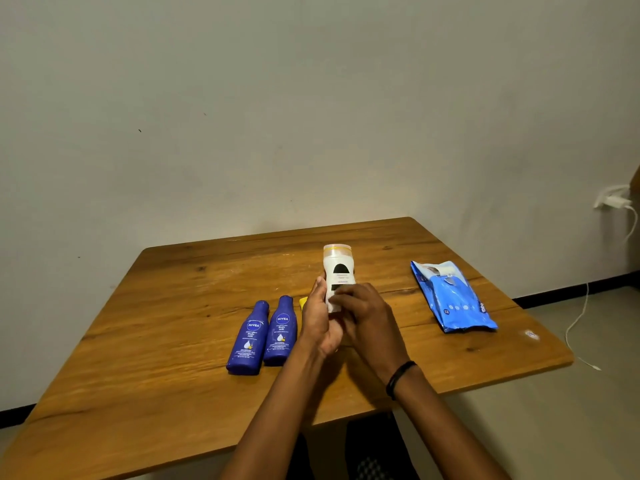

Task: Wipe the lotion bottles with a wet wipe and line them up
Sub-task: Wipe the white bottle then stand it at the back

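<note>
Your left hand [320, 320] and right hand [363, 313] grip the white bottle [338, 268]. Blue bottles [282, 332] just left, wipes pack [450, 299] near the table's [519, 344] right edge.

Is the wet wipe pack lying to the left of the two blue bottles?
No, the wet wipe pack lies well right of the blue bottles.

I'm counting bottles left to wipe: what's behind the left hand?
Only a small yellow tip shows past the left hand holding the white bottle, right of the two blue bottles. The rest is covered, so whether it is a bottle cannot be told.
</note>
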